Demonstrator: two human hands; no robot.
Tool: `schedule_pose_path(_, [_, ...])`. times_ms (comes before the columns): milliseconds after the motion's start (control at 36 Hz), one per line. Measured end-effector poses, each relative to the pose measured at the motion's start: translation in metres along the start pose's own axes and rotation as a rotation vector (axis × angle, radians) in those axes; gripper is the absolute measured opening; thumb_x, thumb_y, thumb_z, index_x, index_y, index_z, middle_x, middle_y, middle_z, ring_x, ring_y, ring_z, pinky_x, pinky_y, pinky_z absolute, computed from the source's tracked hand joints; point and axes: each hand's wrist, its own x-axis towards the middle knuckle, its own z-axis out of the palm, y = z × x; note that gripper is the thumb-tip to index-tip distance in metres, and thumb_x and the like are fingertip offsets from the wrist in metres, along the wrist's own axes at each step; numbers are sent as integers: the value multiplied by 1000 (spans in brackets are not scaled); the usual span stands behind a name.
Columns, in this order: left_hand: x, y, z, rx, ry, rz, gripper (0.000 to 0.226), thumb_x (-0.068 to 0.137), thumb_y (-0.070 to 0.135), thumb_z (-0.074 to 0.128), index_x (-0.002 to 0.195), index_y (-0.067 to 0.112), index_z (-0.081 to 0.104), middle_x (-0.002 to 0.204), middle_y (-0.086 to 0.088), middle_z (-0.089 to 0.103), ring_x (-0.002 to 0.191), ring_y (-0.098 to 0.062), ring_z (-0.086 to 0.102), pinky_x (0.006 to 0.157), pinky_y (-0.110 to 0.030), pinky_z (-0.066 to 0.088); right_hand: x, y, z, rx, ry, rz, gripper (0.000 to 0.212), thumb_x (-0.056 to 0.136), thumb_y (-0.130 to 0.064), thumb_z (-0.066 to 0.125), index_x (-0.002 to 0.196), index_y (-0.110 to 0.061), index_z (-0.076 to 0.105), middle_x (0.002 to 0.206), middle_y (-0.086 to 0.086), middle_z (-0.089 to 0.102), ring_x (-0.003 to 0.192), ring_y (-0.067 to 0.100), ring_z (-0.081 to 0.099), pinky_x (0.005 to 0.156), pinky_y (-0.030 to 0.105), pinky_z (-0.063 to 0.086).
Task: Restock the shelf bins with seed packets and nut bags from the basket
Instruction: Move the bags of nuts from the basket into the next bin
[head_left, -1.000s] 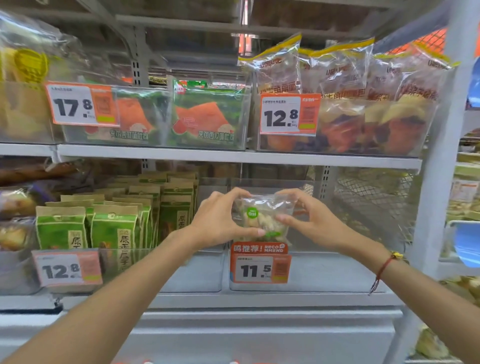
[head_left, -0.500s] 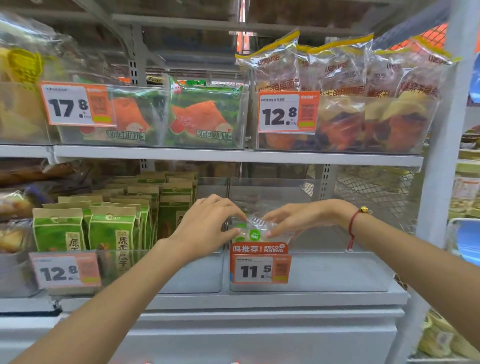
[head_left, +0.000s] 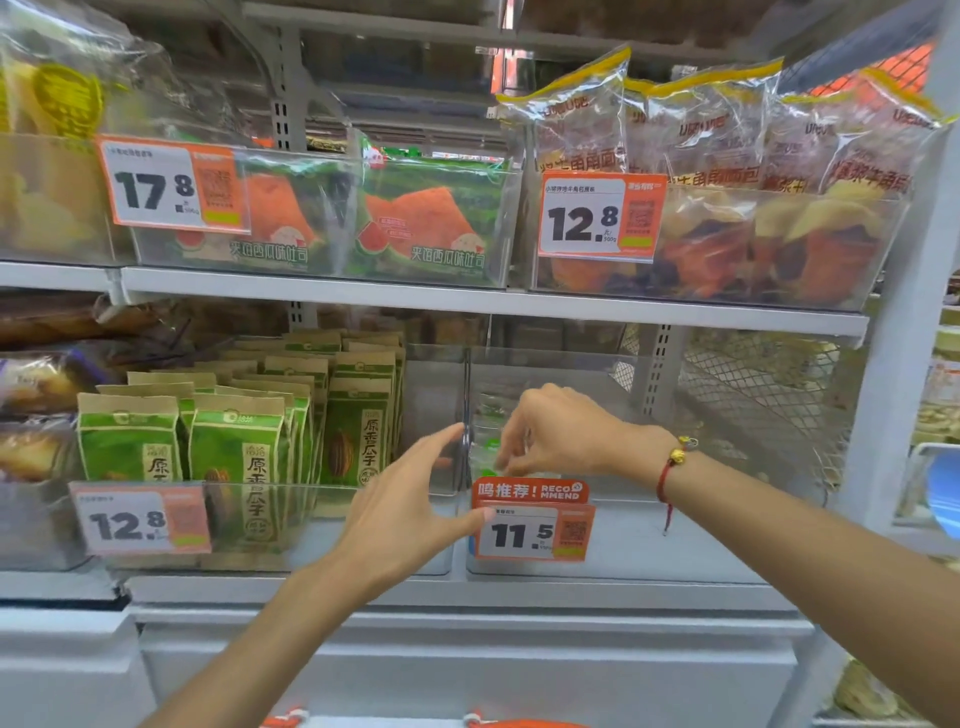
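Note:
A clear nut bag (head_left: 488, 446) with a green dot sits low in the clear shelf bin (head_left: 675, 545), mostly hidden behind the bin's 11.5 price tag (head_left: 532, 532). My right hand (head_left: 556, 434) reaches over the bin's front wall and its fingertips pinch the top of the bag. In front of the bin, my left hand (head_left: 410, 499) has straight fingers, holds nothing, and its thumb tip is beside the price tag. Green and brown seed packets (head_left: 239, 447) fill the neighbouring bin on the left.
The shelf above (head_left: 467, 301) carries bins of watermelon toast packs (head_left: 426, 223) and croissant bags (head_left: 727, 208). A white upright post (head_left: 898, 312) stands at the right. An orange edge (head_left: 519, 723) shows at the bottom of the frame. Wire mesh backs the right bin.
Both hands lowered the nut bag from above the bin down into it. My left hand has let go and drawn back toward me; my right hand stays on the bag.

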Motion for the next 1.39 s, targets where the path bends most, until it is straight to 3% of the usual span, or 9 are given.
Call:
schedule_pose_path(139, [-1, 2, 4, 10, 38, 0, 91, 72, 49, 76, 144, 41, 21, 144, 25, 35, 109, 12, 37, 99, -27, 41, 16, 0, -3, 144, -330, 104, 18, 85, -21, 70, 99, -11, 75, 92, 1, 73, 75, 5, 62, 75, 21, 54])
schedule_pose_path(333, [-1, 3, 4, -20, 44, 3, 86, 74, 49, 74, 143, 41, 24, 139, 26, 40, 104, 12, 41, 88, -21, 40, 16, 18, -22, 319, -501, 150, 30, 86, -28, 66, 115, -19, 68, 116, -2, 67, 99, 7, 61, 80, 18, 52])
schedule_pose_path(556, [0, 5, 6, -44, 78, -17, 76, 79, 47, 71, 142, 39, 30, 138, 23, 43, 100, 11, 43, 82, -20, 39, -3, 35, -8, 374, -372, 281, 36, 90, -35, 60, 123, -20, 64, 130, -1, 58, 111, 15, 57, 73, 17, 54])
schedule_pose_path(694, [-1, 8, 4, -47, 68, -34, 76, 79, 47, 71, 142, 39, 30, 139, 21, 43, 103, 9, 42, 84, -21, 39, -1, 27, 4, 219, -299, 239, 23, 91, -30, 60, 111, -23, 69, 129, -1, 58, 119, 15, 49, 101, 38, 40])
schedule_pose_path(833, [-15, 10, -3, -30, 95, 0, 70, 81, 40, 70, 141, 35, 34, 140, 19, 43, 123, -1, 43, 93, -20, 34, -17, 15, -8, 242, 53, 231, 24, 89, -31, 63, 111, -22, 68, 122, -2, 63, 99, 9, 57, 93, 35, 49])
schedule_pose_path(1000, [-68, 4, -16, 45, 146, 65, 43, 87, 33, 63, 127, 39, 47, 126, 28, 47, 114, 4, 46, 85, -14, 39, -72, -43, 12, 362, 295, 97, 17, 87, -22, 65, 103, -28, 69, 103, -10, 64, 90, 4, 60, 79, 28, 52])
schedule_pose_path(1111, [-108, -11, -23, 116, 106, -11, 26, 88, 39, 59, 114, 43, 56, 102, 35, 49, 95, 11, 49, 69, -12, 38, -100, -78, 43, 206, -12, 0, 18, 89, -30, 62, 106, -32, 68, 96, -17, 65, 82, 0, 56, 72, 21, 48])
schedule_pose_path(1250, [-161, -53, -21, 64, -66, -222, 15, 89, 38, 59, 104, 42, 59, 91, 31, 57, 89, 6, 57, 81, -29, 50, -108, -104, 99, 142, -434, -18, 20, 93, -36, 55, 110, -34, 63, 100, -14, 67, 80, 1, 54, 72, 26, 43])
schedule_pose_path(1389, [-205, -101, 11, 150, -210, -420, 26, 91, 35, 57, 117, 36, 58, 118, 15, 61, 107, -6, 57, 87, -31, 48, -112, -116, 175, 186, -702, 15, 25, 94, -33, 53, 116, -28, 63, 106, -8, 65, 95, 12, 59, 98, 27, 37])
